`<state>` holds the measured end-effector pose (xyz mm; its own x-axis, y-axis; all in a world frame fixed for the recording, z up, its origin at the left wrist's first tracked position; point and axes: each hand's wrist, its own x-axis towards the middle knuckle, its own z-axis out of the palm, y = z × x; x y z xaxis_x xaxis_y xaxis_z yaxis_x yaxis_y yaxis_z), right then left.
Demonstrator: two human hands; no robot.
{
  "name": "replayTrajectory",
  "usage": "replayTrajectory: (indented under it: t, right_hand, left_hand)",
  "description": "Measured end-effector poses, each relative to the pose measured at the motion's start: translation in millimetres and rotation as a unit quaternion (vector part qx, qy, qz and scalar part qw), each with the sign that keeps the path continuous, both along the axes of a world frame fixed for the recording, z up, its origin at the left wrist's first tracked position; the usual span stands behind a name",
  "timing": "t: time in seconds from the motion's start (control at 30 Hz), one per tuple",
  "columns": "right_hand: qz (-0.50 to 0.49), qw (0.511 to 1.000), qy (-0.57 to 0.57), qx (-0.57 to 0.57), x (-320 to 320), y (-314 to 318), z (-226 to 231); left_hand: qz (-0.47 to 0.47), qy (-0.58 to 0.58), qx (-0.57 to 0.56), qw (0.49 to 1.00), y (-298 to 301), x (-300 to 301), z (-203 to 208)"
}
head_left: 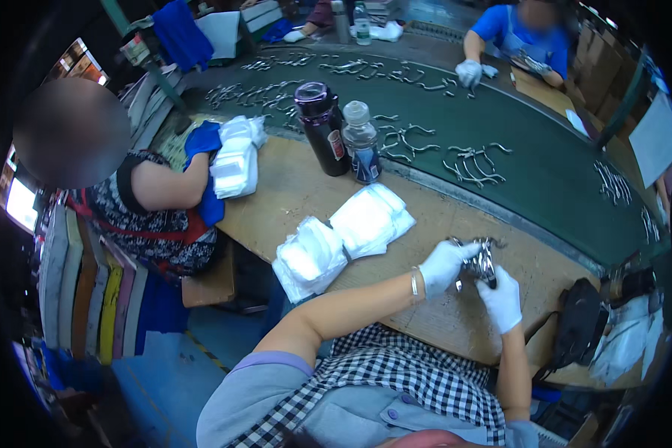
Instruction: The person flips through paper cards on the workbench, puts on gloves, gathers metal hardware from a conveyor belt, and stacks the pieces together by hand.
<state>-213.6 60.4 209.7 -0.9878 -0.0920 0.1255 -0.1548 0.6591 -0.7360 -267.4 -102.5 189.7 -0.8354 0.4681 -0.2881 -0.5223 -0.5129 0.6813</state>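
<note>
Both my hands wear white gloves and meet over the wooden table point(455, 313). My left hand point(444, 266) and my right hand point(502, 299) are closed together on a shiny metal part point(482, 257) held just above the tabletop. A thin bracelet circles my left wrist. Two stacks of white cloths point(343, 239) lie on the wood just left of my hands.
A dark bottle point(322, 127) and a clear water bottle point(361, 142) stand at the table's far edge. Behind them a green conveyor belt point(552, 179) carries several metal parts point(474, 164). A person sits at left with cloths; another in blue works at the far end. A black bag point(579, 321) lies right.
</note>
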Motion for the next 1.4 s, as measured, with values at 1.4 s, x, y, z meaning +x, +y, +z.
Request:
replayTrajectory:
  t: [1.4]
  right_hand:
    - [-0.050, 0.956, -0.187, -0.221, 19, 71, -36]
  left_hand:
    - [-0.171, -0.042, 0.310, 0.934, 32, -3, -32]
